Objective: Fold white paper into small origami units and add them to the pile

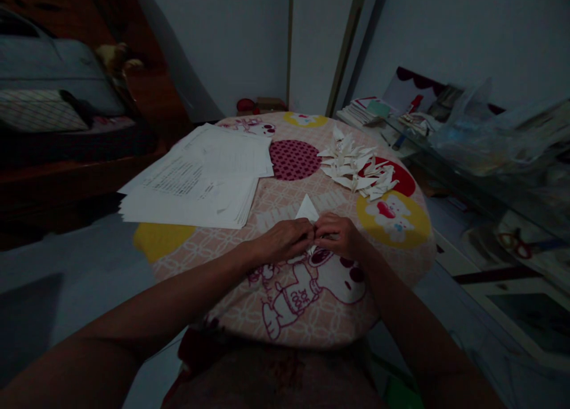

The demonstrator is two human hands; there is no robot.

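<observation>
The left hand (289, 240) and right hand (337, 234) both pinch a folded paper (306, 208) near the middle of the table (329, 323). Uneven finger pressure could crease the paper askew; opposing pulls could tear it.

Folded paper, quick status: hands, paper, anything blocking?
Left hand and right hand pinching folded paper. Pointed tip facing away. Paper stack and folded-piece pile beyond, apart from hands.

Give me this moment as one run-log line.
left hand: on folded paper | right hand: on same paper | printed sheets: stacked, left | folded pieces: clustered, right
</observation>
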